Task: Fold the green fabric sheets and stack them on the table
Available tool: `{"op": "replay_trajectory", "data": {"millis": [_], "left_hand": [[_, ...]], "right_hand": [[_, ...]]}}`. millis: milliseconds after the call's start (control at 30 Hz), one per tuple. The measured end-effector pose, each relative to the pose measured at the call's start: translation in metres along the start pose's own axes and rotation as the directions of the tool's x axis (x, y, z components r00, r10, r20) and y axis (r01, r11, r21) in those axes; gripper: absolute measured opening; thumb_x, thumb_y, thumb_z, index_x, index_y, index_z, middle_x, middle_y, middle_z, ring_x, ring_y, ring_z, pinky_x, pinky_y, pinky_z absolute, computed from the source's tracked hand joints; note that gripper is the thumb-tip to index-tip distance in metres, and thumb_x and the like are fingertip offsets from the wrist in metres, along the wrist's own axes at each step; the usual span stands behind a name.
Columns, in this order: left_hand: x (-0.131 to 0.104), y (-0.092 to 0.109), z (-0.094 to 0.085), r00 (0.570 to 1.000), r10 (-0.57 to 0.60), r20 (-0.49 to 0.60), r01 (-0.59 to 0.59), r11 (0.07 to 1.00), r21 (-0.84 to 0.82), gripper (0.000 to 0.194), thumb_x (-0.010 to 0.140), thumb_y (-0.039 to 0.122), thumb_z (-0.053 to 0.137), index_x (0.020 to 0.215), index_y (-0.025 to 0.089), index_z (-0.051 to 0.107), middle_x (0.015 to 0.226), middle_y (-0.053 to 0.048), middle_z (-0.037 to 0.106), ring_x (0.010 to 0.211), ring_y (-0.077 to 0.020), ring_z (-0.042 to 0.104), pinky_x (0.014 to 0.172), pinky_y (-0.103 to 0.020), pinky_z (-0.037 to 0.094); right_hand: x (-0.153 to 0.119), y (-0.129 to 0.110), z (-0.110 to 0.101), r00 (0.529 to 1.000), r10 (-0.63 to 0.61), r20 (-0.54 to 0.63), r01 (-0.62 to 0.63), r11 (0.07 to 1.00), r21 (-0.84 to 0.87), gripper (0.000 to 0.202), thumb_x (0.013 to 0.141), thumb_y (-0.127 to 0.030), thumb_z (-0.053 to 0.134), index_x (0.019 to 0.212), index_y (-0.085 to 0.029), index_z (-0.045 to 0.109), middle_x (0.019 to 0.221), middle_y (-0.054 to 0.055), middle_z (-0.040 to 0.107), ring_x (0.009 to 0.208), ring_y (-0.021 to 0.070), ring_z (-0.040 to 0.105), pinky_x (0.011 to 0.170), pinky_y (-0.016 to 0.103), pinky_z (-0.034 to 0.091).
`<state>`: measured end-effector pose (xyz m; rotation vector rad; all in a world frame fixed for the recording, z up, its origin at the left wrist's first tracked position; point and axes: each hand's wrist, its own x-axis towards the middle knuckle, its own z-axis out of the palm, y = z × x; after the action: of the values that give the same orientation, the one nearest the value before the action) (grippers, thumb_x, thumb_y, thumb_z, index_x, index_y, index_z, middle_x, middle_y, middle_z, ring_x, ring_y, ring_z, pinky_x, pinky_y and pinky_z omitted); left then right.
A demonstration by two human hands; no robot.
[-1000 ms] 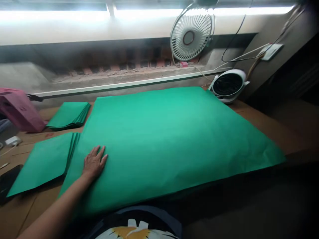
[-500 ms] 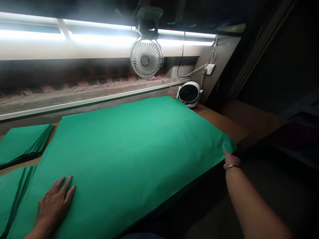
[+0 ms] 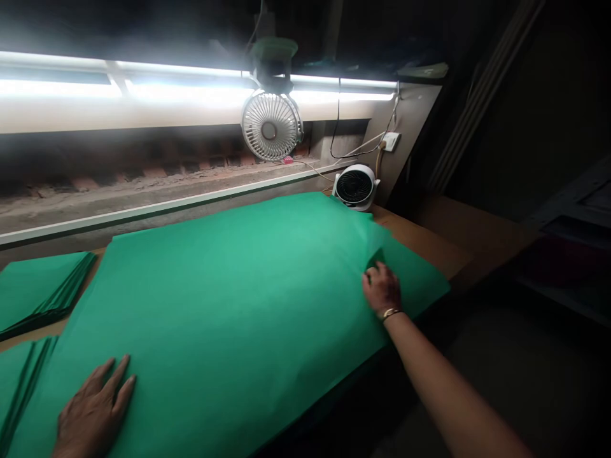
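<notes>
A large green sheet [image 3: 214,305], of paper or thin cloth, covers most of the table in front of me. Flat on its near left part rests my left hand [image 3: 95,401], fingers spread. My right hand [image 3: 382,289], with a bracelet at the wrist, is closed on the sheet's right part, where the edge is lifted and bent inward. Beneath that lifted edge another green layer shows, reaching to the table's right corner. Whether the material is paper or fabric I cannot tell.
Two folded green stacks, a far one [image 3: 42,286] and a near one [image 3: 21,375], lie on the left. A small white fan [image 3: 356,186] stands at the back right of the wooden table [image 3: 424,235]. Another fan [image 3: 271,127] hangs below the tube lights, with cables nearby.
My right hand has moved left and inward from the table's right corner, drawing the top green sheet's edge with it and uncovering the layer below. My left hand stays flat on the sheet.
</notes>
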<state>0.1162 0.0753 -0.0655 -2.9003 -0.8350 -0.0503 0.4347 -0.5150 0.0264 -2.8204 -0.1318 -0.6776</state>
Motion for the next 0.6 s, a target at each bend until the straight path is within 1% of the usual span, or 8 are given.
{"op": "replay_trajectory", "data": {"millis": [67,167,267,333,400,467,500,600], "left_hand": [[-0.002,0.004,-0.006,0.999,0.014,-0.040,-0.015,0.999,-0.029,0.061,0.086,0.048,0.021,0.141,0.024,0.032,0.144,-0.005,0.034,0.131,-0.0245,0.034,0.102,-0.042,0.035],[-0.007,0.014,-0.017,0.999,-0.002,-0.051,-0.003,0.996,-0.086,0.060,0.088,0.049,0.020,0.140,0.024,0.035,0.144,-0.005,0.034,0.131,-0.0252,0.032,0.102,-0.044,0.034],[-0.012,0.022,-0.026,0.998,-0.031,-0.057,0.022,0.989,-0.149,0.059,0.088,0.048,0.020,0.138,0.023,0.038,0.144,-0.006,0.035,0.133,-0.0257,0.029,0.103,-0.046,0.032],[-0.012,0.027,-0.030,0.996,-0.049,-0.077,0.031,0.976,-0.214,0.058,0.087,0.047,0.023,0.136,0.022,0.041,0.142,-0.007,0.037,0.133,-0.0265,0.028,0.104,-0.047,0.030],[-0.010,0.034,-0.035,0.993,-0.058,-0.102,0.020,0.940,-0.339,0.058,0.086,0.047,0.027,0.136,0.020,0.041,0.140,-0.008,0.040,0.132,-0.0268,0.030,0.105,-0.046,0.029],[-0.005,0.047,-0.044,0.992,-0.072,-0.100,0.005,0.835,-0.551,0.062,0.085,0.048,0.031,0.139,0.017,0.036,0.136,-0.011,0.044,0.128,-0.0262,0.036,0.106,-0.044,0.029],[0.000,0.056,-0.049,0.994,-0.080,-0.080,0.006,0.740,-0.672,0.065,0.085,0.050,0.033,0.141,0.016,0.031,0.134,-0.012,0.046,0.126,-0.0254,0.039,0.105,-0.042,0.030],[0.021,0.090,-0.070,0.993,-0.071,0.097,0.115,0.328,-0.938,0.074,0.086,0.055,0.036,0.145,0.017,0.014,0.133,-0.013,0.047,0.118,-0.0235,0.048,0.098,-0.038,0.039]], "right_hand": [[-0.013,-0.047,0.009,0.979,-0.192,0.067,0.191,0.981,0.022,0.013,0.087,-0.019,0.049,0.088,-0.016,0.062,0.127,0.014,0.046,0.114,0.0263,0.041,0.103,0.039,0.025],[-0.044,-0.112,0.022,0.908,-0.399,0.132,0.391,0.917,0.083,0.013,0.085,-0.014,0.052,0.091,-0.017,0.063,0.123,0.013,0.050,0.115,0.0242,0.042,0.105,0.038,0.022],[-0.076,-0.160,0.030,0.840,-0.521,0.150,0.503,0.852,0.144,0.012,0.083,-0.013,0.054,0.092,-0.017,0.062,0.125,0.010,0.051,0.117,0.0226,0.042,0.106,0.037,0.023],[-0.096,-0.185,0.032,0.803,-0.579,0.143,0.547,0.811,0.208,0.011,0.084,-0.014,0.054,0.090,-0.018,0.061,0.126,0.009,0.050,0.118,0.0221,0.041,0.107,0.039,0.022],[-0.113,-0.205,0.029,0.755,-0.642,0.132,0.585,0.750,0.308,0.010,0.084,-0.014,0.052,0.089,-0.018,0.061,0.126,0.009,0.050,0.118,0.0216,0.041,0.108,0.041,0.021],[-0.129,-0.223,0.023,0.700,-0.706,0.113,0.612,0.673,0.416,0.009,0.084,-0.014,0.052,0.087,-0.018,0.060,0.124,0.010,0.051,0.119,0.0215,0.040,0.108,0.043,0.021],[-0.136,-0.231,0.019,0.674,-0.732,0.102,0.621,0.636,0.459,0.009,0.083,-0.014,0.052,0.086,-0.017,0.059,0.124,0.011,0.051,0.119,0.0216,0.040,0.109,0.044,0.021],[-0.155,-0.250,0.006,0.624,-0.779,0.064,0.626,0.547,0.556,0.006,0.084,-0.015,0.051,0.084,-0.018,0.057,0.124,0.010,0.050,0.121,0.0214,0.039,0.109,0.045,0.019]]}}
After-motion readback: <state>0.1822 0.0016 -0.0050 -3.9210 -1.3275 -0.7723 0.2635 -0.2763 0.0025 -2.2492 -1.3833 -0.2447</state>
